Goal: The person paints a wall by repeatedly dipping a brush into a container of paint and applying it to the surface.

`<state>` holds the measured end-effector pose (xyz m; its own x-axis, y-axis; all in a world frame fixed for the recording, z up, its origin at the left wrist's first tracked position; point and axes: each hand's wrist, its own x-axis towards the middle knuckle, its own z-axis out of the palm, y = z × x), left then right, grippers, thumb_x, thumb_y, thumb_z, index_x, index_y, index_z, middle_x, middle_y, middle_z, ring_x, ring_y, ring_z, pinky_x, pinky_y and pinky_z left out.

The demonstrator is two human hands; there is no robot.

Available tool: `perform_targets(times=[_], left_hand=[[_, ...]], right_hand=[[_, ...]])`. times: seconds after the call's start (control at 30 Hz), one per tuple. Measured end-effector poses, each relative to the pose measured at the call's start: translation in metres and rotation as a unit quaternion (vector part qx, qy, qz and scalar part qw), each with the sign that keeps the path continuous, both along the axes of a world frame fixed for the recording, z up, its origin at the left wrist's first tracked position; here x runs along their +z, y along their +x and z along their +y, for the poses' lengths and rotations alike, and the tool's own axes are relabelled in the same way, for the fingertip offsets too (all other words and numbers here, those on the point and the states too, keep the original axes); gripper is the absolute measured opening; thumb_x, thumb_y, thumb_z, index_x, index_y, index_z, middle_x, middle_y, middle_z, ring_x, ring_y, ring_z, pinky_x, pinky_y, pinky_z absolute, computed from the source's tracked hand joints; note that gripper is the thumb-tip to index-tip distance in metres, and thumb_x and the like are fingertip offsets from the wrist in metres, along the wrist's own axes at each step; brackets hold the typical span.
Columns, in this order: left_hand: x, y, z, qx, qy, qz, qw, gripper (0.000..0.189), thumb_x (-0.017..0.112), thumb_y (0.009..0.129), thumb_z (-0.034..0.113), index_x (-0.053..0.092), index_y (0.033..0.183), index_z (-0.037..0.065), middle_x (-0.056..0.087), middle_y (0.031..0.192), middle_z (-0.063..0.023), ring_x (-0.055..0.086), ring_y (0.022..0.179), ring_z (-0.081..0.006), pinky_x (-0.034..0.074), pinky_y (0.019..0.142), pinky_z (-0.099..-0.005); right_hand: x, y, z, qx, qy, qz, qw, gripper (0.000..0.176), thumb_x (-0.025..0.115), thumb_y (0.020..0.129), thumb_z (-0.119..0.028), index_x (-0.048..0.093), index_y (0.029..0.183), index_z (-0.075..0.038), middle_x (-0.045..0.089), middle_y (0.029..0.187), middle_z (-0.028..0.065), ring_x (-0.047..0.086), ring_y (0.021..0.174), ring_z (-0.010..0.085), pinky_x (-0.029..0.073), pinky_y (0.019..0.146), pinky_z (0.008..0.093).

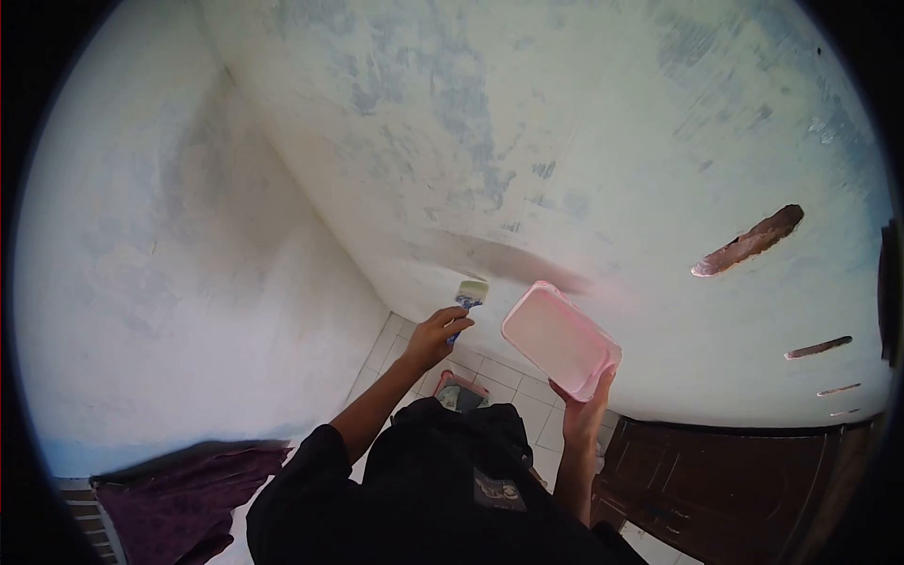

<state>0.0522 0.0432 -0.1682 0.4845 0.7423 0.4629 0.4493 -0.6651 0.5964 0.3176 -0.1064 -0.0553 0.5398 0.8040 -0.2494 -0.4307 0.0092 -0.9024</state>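
Observation:
My left hand (435, 337) is closed around the blue handle of a paintbrush (472, 293). Pale paint coats the bristles, which point up and overlap the wall (414, 217) in this view. My right hand (586, 407) grips a pink plastic tub (556, 341) by its lower right corner, with the thumb at the side. The tub is tilted, and its inside shows a pale, whitish paint. It is held close to the wall, to the right of the brush.
Patchy white paint with bluish-grey marks covers the wall, and a long gouge (750, 242) is cut into it at right. A dark wooden cabinet (725, 480) stands lower right. Below are white floor tiles (499, 372), a pink-rimmed container (460, 390) and, lower left, a purple cloth (179, 504).

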Motion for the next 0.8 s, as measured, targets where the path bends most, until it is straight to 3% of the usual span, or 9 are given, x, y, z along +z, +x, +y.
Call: perform_targets(times=[0.07, 0.13, 0.2, 0.3, 0.4, 0.43, 0.67, 0.8], left_hand=[[0.037, -0.005, 0.017, -0.005, -0.008, -0.028, 1.000, 0.057, 0.071, 0.068, -0.016, 0.074, 0.116, 0.014, 0.070, 0.127, -0.0111, 0.068, 0.119, -0.0307, 0.059, 0.097, -0.0393], [0.105, -0.008, 0.036, -0.044, 0.039, -0.063, 0.996, 0.055, 0.070, 0.067, -0.016, 0.073, 0.114, 0.011, 0.070, 0.126, -0.0092, 0.069, 0.116, -0.0297, 0.062, 0.089, -0.0380], [0.171, -0.011, 0.043, -0.041, 0.069, -0.075, 0.994, 0.045, 0.069, 0.072, -0.018, 0.076, 0.108, 0.009, 0.071, 0.124, -0.0112, 0.070, 0.115, -0.0310, 0.061, 0.091, -0.0379], [0.227, -0.010, 0.038, 0.003, 0.214, -0.095, 0.972, 0.042, 0.068, 0.075, -0.020, 0.077, 0.106, 0.008, 0.070, 0.123, -0.0144, 0.071, 0.114, -0.0359, 0.063, 0.088, -0.0408], [0.221, 0.001, 0.037, 0.074, 0.389, -0.198, 0.897, 0.041, 0.067, 0.077, -0.021, 0.077, 0.106, 0.006, 0.070, 0.121, -0.0175, 0.071, 0.113, -0.0419, 0.065, 0.088, -0.0432], [0.215, 0.006, 0.037, 0.077, 0.390, -0.225, 0.890, 0.040, 0.066, 0.079, -0.021, 0.078, 0.106, 0.005, 0.070, 0.121, -0.0189, 0.069, 0.114, -0.0461, 0.065, 0.090, -0.0450], [0.058, 0.023, 0.019, 0.013, 0.238, -0.088, 0.967, 0.033, 0.075, 0.079, -0.009, 0.079, 0.107, 0.008, 0.071, 0.121, -0.0130, 0.069, 0.119, -0.0360, 0.065, 0.088, -0.0407], [0.032, 0.016, -0.010, -0.003, 0.063, 0.010, 0.998, 0.041, 0.071, 0.080, -0.005, 0.074, 0.118, 0.010, 0.071, 0.122, -0.0100, 0.068, 0.117, -0.0312, 0.062, 0.088, -0.0391]], right_hand=[[-0.002, -0.002, 0.004, 0.009, 0.004, 0.005, 1.000, 0.069, 0.037, 0.107, -0.065, 0.039, 0.155, -0.015, 0.059, 0.143, 0.0077, 0.066, 0.119, 0.0243, 0.061, 0.086, 0.0432], [-0.004, -0.005, 0.003, 0.013, 0.001, 0.011, 1.000, 0.069, 0.037, 0.107, -0.065, 0.040, 0.155, -0.015, 0.059, 0.143, 0.0078, 0.066, 0.119, 0.0244, 0.061, 0.086, 0.0433], [-0.005, -0.009, 0.006, 0.013, -0.003, 0.016, 1.000, 0.069, 0.037, 0.107, -0.065, 0.040, 0.155, -0.015, 0.059, 0.143, 0.0080, 0.066, 0.118, 0.0245, 0.061, 0.086, 0.0430], [-0.009, -0.011, 0.007, 0.020, 0.005, 0.025, 0.999, 0.069, 0.037, 0.108, -0.065, 0.040, 0.155, -0.015, 0.059, 0.142, 0.0085, 0.067, 0.118, 0.0246, 0.061, 0.085, 0.0425], [-0.005, -0.012, 0.005, 0.035, 0.009, 0.020, 0.999, 0.069, 0.036, 0.108, -0.065, 0.040, 0.155, -0.014, 0.059, 0.142, 0.0089, 0.067, 0.118, 0.0246, 0.061, 0.085, 0.0422], [-0.006, -0.012, 0.004, 0.025, 0.006, 0.019, 0.999, 0.069, 0.036, 0.108, -0.065, 0.040, 0.155, -0.014, 0.059, 0.142, 0.0089, 0.067, 0.118, 0.0245, 0.061, 0.085, 0.0422], [-0.002, -0.008, -0.002, 0.000, 0.016, 0.014, 1.000, 0.070, 0.037, 0.108, -0.065, 0.040, 0.154, -0.014, 0.059, 0.142, 0.0088, 0.066, 0.118, 0.0241, 0.061, 0.086, 0.0422], [0.000, -0.006, -0.009, -0.020, 0.009, 0.008, 1.000, 0.069, 0.037, 0.108, -0.065, 0.040, 0.155, -0.014, 0.059, 0.142, 0.0085, 0.066, 0.118, 0.0240, 0.061, 0.086, 0.0422]])
